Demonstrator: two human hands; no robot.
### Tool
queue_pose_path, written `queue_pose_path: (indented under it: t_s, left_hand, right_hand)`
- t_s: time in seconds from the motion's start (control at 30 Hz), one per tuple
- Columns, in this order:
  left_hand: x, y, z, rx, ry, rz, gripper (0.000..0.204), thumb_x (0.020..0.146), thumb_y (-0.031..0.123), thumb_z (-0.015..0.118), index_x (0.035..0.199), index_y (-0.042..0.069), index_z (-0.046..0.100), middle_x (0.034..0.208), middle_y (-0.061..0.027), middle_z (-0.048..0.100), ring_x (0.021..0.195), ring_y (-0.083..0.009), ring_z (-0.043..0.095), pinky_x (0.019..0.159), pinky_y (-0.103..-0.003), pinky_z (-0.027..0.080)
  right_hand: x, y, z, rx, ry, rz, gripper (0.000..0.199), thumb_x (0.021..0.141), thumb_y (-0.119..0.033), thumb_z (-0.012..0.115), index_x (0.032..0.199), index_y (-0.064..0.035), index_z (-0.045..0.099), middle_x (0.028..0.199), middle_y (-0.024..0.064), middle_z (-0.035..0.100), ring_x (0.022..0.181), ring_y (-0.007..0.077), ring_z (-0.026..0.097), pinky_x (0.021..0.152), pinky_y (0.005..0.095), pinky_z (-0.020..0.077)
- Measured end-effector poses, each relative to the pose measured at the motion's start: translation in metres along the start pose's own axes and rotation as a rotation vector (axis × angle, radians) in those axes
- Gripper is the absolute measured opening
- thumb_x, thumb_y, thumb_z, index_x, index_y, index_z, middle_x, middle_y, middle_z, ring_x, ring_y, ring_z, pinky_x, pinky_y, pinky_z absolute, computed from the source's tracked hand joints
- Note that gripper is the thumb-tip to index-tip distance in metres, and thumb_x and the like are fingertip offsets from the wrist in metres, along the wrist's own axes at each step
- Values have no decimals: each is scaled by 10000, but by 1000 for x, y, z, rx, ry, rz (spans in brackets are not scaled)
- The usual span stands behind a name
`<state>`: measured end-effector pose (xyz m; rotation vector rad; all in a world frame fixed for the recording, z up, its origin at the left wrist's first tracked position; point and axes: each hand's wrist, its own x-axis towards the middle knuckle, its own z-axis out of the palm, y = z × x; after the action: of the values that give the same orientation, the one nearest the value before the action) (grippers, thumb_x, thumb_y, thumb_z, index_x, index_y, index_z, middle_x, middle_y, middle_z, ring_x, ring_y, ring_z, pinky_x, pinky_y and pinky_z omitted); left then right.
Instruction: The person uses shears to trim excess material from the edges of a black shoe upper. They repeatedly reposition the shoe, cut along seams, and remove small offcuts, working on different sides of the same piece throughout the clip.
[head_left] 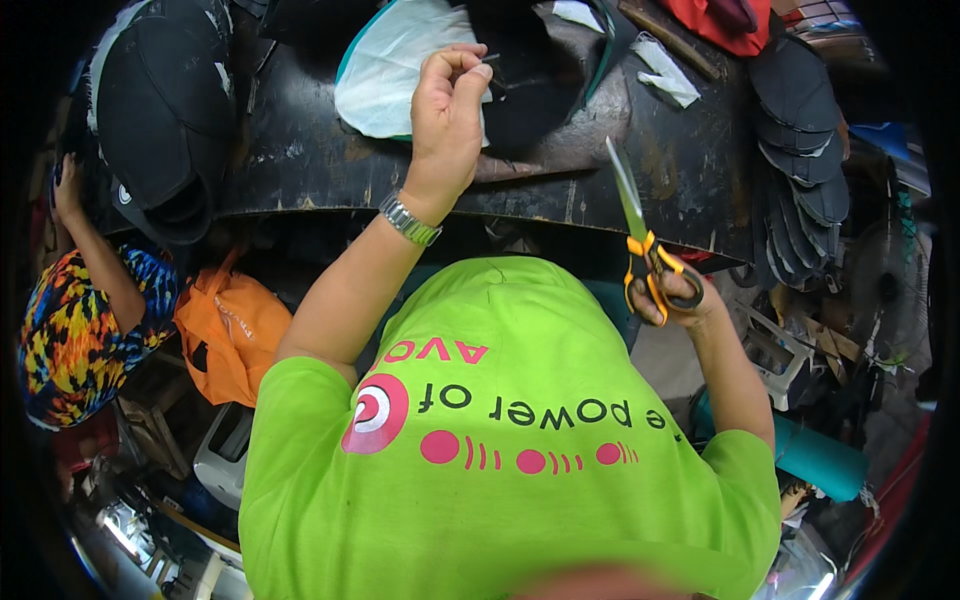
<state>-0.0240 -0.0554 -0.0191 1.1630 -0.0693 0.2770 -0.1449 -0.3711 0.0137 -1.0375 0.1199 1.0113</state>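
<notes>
Pinching thin dark scrap [487,60]: left hand [447,110] | right hand [675,295] gripping orange-handled steel scissors [640,240]

Shiny metal scissors [640,240] with orange plastic handles; scuffed, matt black worktop [660,160].

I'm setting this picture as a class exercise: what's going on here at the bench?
A person in a green shirt stands at a dark worktable. The left hand is raised over a white fabric piece, fingers pinched together on something too small to tell. The right hand holds orange-handled scissors with blades pointing up, away from the fabric. Stacked dark cap brims lie at the right. Another person's arm shows at far left.
</notes>
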Motion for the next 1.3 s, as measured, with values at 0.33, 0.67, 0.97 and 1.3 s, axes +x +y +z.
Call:
queue_pose_path:
  t_s: [0.33,0.67,0.97,1.3]
  left_hand:
    - [15,-21,19,-174,110,39,72,947,60,584,1003,31,550,1253,-93,528,1085,-145,511,989,-262,391]
    - [16,-11,20,31,80,106,234,886,68,663,1083,8,552,1292,-123,458,1107,-190,538,956,-305,487]
    - [42,14,16,1147,-240,328,367,814,266,795,1025,-5,666,1075,-145,545,829,-250,612,760,-342,530]
    - [47,17,-7,1021,-118,190,369,800,348,803,843,7,671,887,-92,573,743,-201,609,703,-329,508]
  right_hand:
    - [41,24,16,155,-330,-95,740,784,-660,719,1214,-78,564,810,100,620,564,166,558,515,261,410]
    - [111,11,69,485,-307,-62,606,909,-620,592,1033,-27,606,776,127,626,645,197,589,588,271,469]
    - [109,25,87,486,-241,-67,694,868,-687,588,1027,-13,629,789,118,608,621,173,571,606,254,459]
    - [118,23,89,574,-321,-64,580,878,-595,658,1023,-35,622,789,139,640,672,201,598,657,281,492]
